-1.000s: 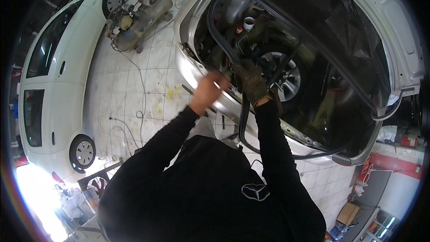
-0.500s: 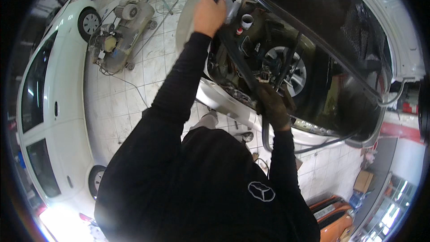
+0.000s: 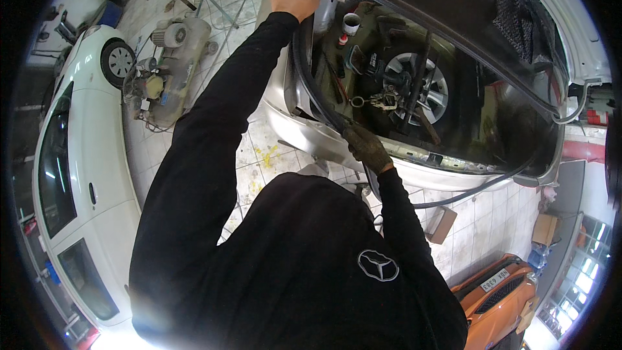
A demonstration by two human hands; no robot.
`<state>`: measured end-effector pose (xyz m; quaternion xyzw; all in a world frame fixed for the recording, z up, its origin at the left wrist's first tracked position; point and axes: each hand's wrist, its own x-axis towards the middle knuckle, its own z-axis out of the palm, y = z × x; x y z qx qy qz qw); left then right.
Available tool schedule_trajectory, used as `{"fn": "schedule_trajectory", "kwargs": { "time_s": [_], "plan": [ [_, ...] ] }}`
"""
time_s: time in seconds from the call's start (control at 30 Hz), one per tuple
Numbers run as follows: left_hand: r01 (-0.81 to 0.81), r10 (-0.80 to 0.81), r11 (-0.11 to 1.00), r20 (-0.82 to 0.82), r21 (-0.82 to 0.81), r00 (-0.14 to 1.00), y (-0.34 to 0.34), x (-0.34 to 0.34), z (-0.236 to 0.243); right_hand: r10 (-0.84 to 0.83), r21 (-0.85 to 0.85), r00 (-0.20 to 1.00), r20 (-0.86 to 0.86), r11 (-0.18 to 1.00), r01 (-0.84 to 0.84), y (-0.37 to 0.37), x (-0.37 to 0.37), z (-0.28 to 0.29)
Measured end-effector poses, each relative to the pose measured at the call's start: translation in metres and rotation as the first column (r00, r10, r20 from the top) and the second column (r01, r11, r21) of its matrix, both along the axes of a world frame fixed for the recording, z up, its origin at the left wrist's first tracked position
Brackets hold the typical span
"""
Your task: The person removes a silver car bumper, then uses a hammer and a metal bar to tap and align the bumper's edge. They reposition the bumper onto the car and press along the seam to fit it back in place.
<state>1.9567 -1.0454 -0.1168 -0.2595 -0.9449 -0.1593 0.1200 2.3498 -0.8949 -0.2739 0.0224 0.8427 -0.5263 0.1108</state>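
Note:
A long black rubber seal (image 3: 315, 94) runs down the left side of an open car boot, whose silver bodywork (image 3: 304, 135) curves beneath it. My left hand (image 3: 295, 0), bare, is closed at the seal's upper end near the boot's far left corner; its fingertips are partly hidden. Farther down, my right hand (image 3: 367, 147), in a dark glove, grips the seal just above the boot's rear edge. Past that hand the seal hangs in a loop outside the body, and its slack length rises again toward the right corner.
Inside the boot lie a spare wheel (image 3: 414, 87), a white cup (image 3: 351, 24), a small red-and-white bottle (image 3: 342, 41) and loose tools. A compressor (image 3: 170, 65) and a white car (image 3: 84, 188) stand left. A cardboard box (image 3: 442, 225) and an orange bumper (image 3: 495, 298) lie right.
My right hand has shifted left and slightly up along the boot edge. The seal's span between my hands now lies along the left rim instead of crossing the opening. My view has shifted too.

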Motion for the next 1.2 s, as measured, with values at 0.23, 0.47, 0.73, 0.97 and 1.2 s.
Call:
{"fn": "schedule_trajectory", "kwargs": {
  "time_s": [0.23, 0.47, 0.73, 0.97, 1.2],
  "plan": [
    [-0.047, 0.058, 0.992, 0.09, -0.121, 0.994, 0.015, -0.034, -0.001, 0.05, -0.058, 0.991, -0.121, 0.997, -0.058, -0.014, -0.005, 0.081],
    [-0.022, 0.069, 0.991, 0.369, -0.131, 0.927, 0.044, -0.035, 0.022, 0.106, -0.182, 0.877, 0.469, 0.983, -0.021, -0.027, -0.013, 0.087],
    [0.053, -0.054, 0.997, -0.028, -0.059, 0.998, 0.028, -0.017, -0.022, -0.208, 0.219, 0.966, -0.156, 0.946, 0.239, -0.07, -0.034, -0.013],
    [0.285, -0.281, 0.959, -0.189, -0.008, 0.941, 0.018, -0.062, -0.032, -0.019, 0.284, 0.999, 0.051, 0.959, 0.004, -0.071, -0.068, -0.006],
    [-0.022, 0.037, 0.975, -0.064, 0.221, 0.997, 0.024, -0.005, -0.03, -0.319, 0.329, 0.726, -0.61, 0.731, 0.598, 0.005, -0.194, 0.13]
  ]
}}
